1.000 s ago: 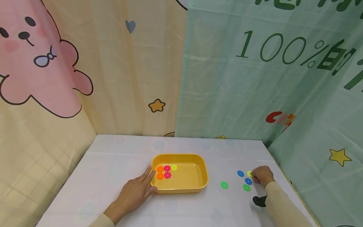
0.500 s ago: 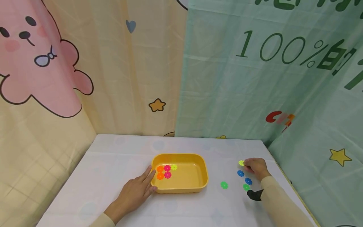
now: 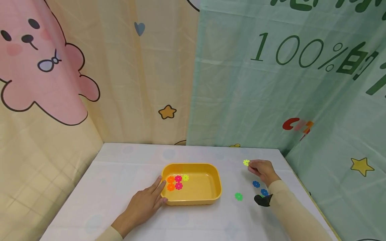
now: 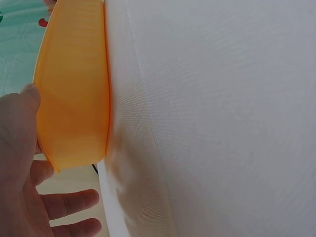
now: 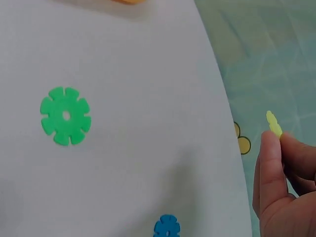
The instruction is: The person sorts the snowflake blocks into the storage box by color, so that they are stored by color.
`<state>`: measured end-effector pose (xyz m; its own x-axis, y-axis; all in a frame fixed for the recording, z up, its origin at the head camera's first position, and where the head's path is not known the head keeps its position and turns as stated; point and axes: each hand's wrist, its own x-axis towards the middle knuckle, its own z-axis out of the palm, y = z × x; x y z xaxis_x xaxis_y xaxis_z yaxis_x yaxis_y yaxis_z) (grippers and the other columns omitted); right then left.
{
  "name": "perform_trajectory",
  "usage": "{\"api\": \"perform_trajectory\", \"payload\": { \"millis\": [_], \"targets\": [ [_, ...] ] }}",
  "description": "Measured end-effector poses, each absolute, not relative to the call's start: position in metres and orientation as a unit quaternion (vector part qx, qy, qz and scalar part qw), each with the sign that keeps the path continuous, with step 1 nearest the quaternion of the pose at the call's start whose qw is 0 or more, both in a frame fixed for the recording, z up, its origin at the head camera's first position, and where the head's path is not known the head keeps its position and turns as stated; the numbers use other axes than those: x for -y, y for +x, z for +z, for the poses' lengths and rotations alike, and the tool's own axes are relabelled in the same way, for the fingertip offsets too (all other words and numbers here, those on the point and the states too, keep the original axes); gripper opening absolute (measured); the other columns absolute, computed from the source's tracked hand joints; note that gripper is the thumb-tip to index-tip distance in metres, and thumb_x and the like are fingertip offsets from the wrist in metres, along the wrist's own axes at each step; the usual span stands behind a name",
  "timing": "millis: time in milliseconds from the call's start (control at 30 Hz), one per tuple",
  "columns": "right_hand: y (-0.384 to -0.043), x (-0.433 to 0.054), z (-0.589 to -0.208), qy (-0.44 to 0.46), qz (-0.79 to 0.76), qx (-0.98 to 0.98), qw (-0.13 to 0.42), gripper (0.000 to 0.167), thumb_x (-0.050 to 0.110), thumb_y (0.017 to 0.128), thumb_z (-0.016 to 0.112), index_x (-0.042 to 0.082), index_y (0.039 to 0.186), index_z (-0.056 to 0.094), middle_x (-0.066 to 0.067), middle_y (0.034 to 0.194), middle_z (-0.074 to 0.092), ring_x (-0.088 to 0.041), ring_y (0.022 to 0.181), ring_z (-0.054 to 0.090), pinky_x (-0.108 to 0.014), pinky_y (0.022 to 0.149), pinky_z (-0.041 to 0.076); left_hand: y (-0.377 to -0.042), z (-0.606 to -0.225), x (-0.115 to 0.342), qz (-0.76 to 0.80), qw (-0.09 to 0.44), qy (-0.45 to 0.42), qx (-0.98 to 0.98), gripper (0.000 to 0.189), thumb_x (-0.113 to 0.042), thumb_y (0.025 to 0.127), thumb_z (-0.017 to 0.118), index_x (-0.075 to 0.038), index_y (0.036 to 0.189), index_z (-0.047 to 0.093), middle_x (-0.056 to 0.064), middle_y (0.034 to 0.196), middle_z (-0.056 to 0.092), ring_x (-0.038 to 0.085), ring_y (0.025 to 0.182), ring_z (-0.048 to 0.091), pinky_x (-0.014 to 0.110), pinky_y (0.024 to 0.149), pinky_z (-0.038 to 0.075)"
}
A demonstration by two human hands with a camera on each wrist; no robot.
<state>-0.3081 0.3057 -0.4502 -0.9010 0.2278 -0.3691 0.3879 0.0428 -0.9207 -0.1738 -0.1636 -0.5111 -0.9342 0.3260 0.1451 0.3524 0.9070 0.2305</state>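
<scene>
- Left hand (image 3: 146, 204): at the left end of the yellow tray (image 3: 200, 187); fingers extended and slightly parted, thumb against the tray wall; the hand touches the tray without closing round it.
- Right hand (image 3: 263, 169): closed to a pinch, thumb and fingers gripping a yellow flower disc (image 3: 246, 162); the right wrist view shows that disc nearly edge-on, its upper part projecting beyond the fingertips; the hand is raised over the far right part of the table (image 3: 120, 174).
- Tray: flat on the table, near the middle; five flower discs inside, all toward its left end; two orange discs (image 3: 171, 179) stand in a column beside the left wall; two pink discs (image 3: 178, 178) form the next column; one lime disc (image 3: 185, 178) lies just right of the farther pink one.
- Loose discs, right of the tray: a green disc (image 3: 239, 196) lies between the tray and two blue discs (image 3: 256, 184); the blue pair lie near each other, below the raised hand; a second green piece is mostly hidden, only a sliver showing.
- Black object (image 3: 263, 201): beside the right sleeve (image 3: 297, 211), covering part of that piece; its nature cannot be told.
- Surroundings: beige cloth (image 3: 120, 100) and green cloth (image 3: 229, 100) hang behind the table.
</scene>
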Motion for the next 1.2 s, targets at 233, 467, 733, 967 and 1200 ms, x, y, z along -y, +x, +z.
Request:
{"api": "perform_trajectory", "payload": {
  "millis": [233,467,733,967,1200],
  "targets": [
    [-0.314,-0.289,-0.443,0.187,-0.68,-0.705,0.076,0.045,0.006,0.103,0.059,-0.013,0.141,0.047,-0.007,0.096,0.065,-0.01,0.079,0.065,-0.019,0.075,0.058,-0.174,-0.511,0.164,-0.129,0.053,-0.174,0.975,0.069,-0.056,0.102,0.052,-0.015,0.156,0.043,0.006,0.166,0.033,0.032,0.12,0.065,0.052,0.092,0.055],
    [-0.318,-0.27,-0.433,0.165,-0.701,-0.687,0.095,0.042,0.004,0.101,0.061,-0.014,0.138,0.049,-0.004,0.083,0.068,-0.008,0.074,0.068,-0.018,0.071,0.058,-0.174,-0.51,0.164,-0.128,0.055,-0.176,0.975,0.07,-0.057,0.102,0.052,-0.015,0.156,0.043,0.006,0.166,0.033,0.031,0.119,0.065,0.051,0.09,0.055],
    [-0.321,-0.245,-0.423,0.158,-0.702,-0.687,0.101,0.036,0.005,0.1,0.064,-0.012,0.131,0.058,-0.004,0.079,0.073,-0.008,0.067,0.069,-0.015,0.065,0.056,-0.174,-0.511,0.164,-0.128,0.047,-0.172,0.976,0.07,-0.058,0.101,0.051,-0.015,0.157,0.043,0.006,0.166,0.032,0.032,0.12,0.064,0.052,0.091,0.055],
    [-0.323,-0.221,-0.419,0.143,-0.713,-0.676,0.118,0.033,0.003,0.098,0.066,-0.011,0.128,0.06,-0.005,0.077,0.073,-0.008,0.064,0.071,-0.017,0.063,0.057,-0.174,-0.511,0.165,-0.133,0.046,-0.171,0.975,0.07,-0.057,0.101,0.052,-0.015,0.156,0.043,0.006,0.166,0.033,0.032,0.12,0.064,0.052,0.09,0.055],
    [-0.32,-0.193,-0.416,0.126,-0.695,-0.694,0.14,0.027,0.008,0.099,0.067,-0.009,0.12,0.065,-0.007,0.077,0.073,-0.008,0.06,0.067,-0.017,0.062,0.056,-0.174,-0.511,0.164,-0.133,0.042,-0.166,0.976,0.07,-0.057,0.101,0.053,-0.016,0.156,0.043,0.005,0.166,0.032,0.032,0.121,0.064,0.052,0.091,0.055]
  ]
}}
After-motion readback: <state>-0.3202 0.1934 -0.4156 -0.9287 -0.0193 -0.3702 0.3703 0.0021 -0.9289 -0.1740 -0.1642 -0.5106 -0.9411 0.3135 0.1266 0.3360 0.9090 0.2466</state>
